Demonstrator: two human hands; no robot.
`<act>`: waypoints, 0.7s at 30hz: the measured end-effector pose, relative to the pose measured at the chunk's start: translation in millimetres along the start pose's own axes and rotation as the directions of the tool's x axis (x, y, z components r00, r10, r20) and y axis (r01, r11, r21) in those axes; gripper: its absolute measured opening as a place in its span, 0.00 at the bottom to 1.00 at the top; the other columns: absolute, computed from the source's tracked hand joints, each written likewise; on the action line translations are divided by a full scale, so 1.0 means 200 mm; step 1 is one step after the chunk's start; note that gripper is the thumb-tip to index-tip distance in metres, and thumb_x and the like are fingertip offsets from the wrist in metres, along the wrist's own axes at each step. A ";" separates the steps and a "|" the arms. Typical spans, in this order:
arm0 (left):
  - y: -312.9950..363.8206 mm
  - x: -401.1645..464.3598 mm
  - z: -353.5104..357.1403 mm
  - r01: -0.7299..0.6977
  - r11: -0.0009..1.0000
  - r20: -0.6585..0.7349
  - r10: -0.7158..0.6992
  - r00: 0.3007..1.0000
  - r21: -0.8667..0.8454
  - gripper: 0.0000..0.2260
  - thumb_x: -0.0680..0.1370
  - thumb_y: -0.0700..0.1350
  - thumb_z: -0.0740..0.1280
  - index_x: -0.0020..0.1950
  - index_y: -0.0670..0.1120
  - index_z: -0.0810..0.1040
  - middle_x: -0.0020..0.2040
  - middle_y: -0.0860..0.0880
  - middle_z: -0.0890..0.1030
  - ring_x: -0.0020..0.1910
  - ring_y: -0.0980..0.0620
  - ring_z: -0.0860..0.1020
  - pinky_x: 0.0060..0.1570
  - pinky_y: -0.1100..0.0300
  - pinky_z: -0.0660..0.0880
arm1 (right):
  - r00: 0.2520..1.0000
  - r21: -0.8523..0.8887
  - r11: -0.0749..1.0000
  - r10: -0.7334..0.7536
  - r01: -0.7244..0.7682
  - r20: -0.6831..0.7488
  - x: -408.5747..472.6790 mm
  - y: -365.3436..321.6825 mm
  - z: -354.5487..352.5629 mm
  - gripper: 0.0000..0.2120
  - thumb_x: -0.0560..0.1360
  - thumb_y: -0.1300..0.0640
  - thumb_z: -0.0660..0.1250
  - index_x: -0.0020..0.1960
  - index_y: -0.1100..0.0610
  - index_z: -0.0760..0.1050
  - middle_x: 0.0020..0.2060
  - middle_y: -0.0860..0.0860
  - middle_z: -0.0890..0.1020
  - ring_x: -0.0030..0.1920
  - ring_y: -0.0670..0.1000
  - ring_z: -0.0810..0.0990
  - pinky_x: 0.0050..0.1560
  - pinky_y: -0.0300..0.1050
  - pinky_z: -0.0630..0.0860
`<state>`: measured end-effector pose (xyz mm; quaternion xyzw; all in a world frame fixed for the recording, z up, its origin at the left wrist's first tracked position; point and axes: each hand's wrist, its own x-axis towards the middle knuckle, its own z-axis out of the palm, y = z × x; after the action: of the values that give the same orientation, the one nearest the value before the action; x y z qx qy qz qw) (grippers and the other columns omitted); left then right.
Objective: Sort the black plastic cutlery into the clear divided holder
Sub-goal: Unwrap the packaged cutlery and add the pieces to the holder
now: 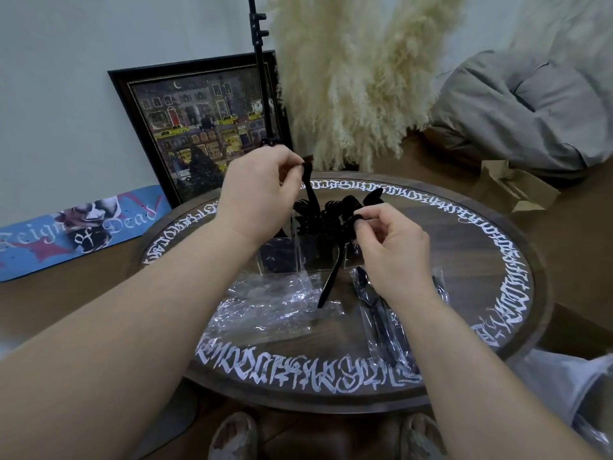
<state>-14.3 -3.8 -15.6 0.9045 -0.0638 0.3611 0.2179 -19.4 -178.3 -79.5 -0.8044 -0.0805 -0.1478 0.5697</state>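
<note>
- The clear divided holder (282, 257) stands at frame centre on the round table (464, 247), already bristling with black cutlery.
- The left hand (258, 197) pinches one black piece (306, 180) hanging upright, directly above the holder.
- The right hand (391, 247) pinches another piece (331, 280), slanting toward lower centre.
- Wrapped cutlery (381, 320) lies lower right.

Divided holder (300, 257) on round table (464, 260), toward far side, cutlery (326, 215) standing in it. Empty wrappers (272, 300) on table before holder, left. Wrapped cutlery pack (381, 313) right of wrappers. Framed picture (199, 127) behind table, left; pampas grass (358, 78) right of picture. Skateboard deck (76, 230) on floor, far left.
</note>
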 end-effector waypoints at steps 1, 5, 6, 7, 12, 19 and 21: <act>0.00 0.00 0.03 -0.023 0.999 0.049 0.021 0.999 0.035 0.08 0.78 0.43 0.65 0.53 0.44 0.83 0.46 0.49 0.82 0.45 0.51 0.79 0.49 0.63 0.72 | 1.000 -0.006 1.000 -0.003 0.003 -0.010 0.00 0.00 -0.01 0.08 0.76 0.59 0.66 0.45 0.46 0.79 0.32 0.40 0.80 0.34 0.44 0.78 0.38 0.38 0.75; -0.03 -0.02 0.16 -0.056 0.978 0.337 -0.016 0.942 0.201 0.15 0.82 0.49 0.57 0.62 0.49 0.79 0.57 0.48 0.80 0.56 0.46 0.76 0.55 0.52 0.73 | 0.999 -0.063 0.998 -0.026 0.023 -0.038 0.03 0.03 -0.04 0.07 0.76 0.60 0.66 0.45 0.49 0.80 0.38 0.44 0.82 0.39 0.44 0.80 0.45 0.45 0.78; -0.04 -0.03 0.19 -0.101 0.953 0.395 -0.021 0.919 0.286 0.16 0.83 0.51 0.54 0.61 0.50 0.79 0.58 0.49 0.79 0.57 0.45 0.74 0.54 0.50 0.72 | 0.998 -0.082 0.996 -0.035 0.031 -0.045 0.04 0.03 -0.05 0.07 0.76 0.60 0.66 0.45 0.49 0.80 0.39 0.44 0.82 0.39 0.44 0.79 0.46 0.46 0.78; -0.05 -0.03 0.21 -0.151 0.918 0.442 -0.029 0.896 0.367 0.17 0.83 0.52 0.52 0.61 0.51 0.78 0.58 0.51 0.79 0.58 0.45 0.72 0.54 0.50 0.72 | 0.997 -0.099 0.994 -0.047 0.041 -0.055 0.05 0.04 -0.06 0.07 0.76 0.60 0.66 0.46 0.49 0.80 0.39 0.44 0.81 0.39 0.44 0.79 0.47 0.46 0.78; -0.04 -0.05 0.30 -0.197 0.833 0.546 -0.144 0.825 0.517 0.17 0.83 0.54 0.52 0.64 0.55 0.76 0.63 0.54 0.76 0.62 0.46 0.66 0.53 0.51 0.65 | 0.990 -0.154 0.983 -0.114 0.100 -0.084 0.06 0.08 -0.12 0.08 0.75 0.62 0.66 0.49 0.49 0.79 0.36 0.42 0.80 0.39 0.46 0.78 0.47 0.47 0.77; 0.07 -0.15 0.35 -0.246 0.932 0.410 0.120 0.904 0.268 0.19 0.78 0.50 0.62 0.68 0.47 0.73 0.68 0.49 0.73 0.67 0.44 0.68 0.59 0.47 0.67 | 0.909 -0.228 0.947 -0.290 0.227 -0.298 0.09 0.08 -0.26 0.04 0.74 0.59 0.67 0.44 0.53 0.79 0.34 0.46 0.81 0.36 0.50 0.79 0.43 0.51 0.78; 0.08 -0.20 0.38 -0.244 0.938 0.475 0.103 0.874 0.247 0.22 0.78 0.49 0.63 0.71 0.46 0.69 0.70 0.48 0.70 0.69 0.45 0.65 0.61 0.48 0.67 | 0.841 -0.253 0.924 -0.370 0.288 -0.395 0.10 0.05 -0.31 0.04 0.74 0.60 0.66 0.45 0.56 0.80 0.34 0.46 0.79 0.34 0.47 0.77 0.42 0.44 0.76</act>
<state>-0.2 -52.9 -86.3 0.9765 -0.1393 0.1630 0.0237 -6.2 -240.4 -63.2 -0.7736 -0.0748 -0.4266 0.4626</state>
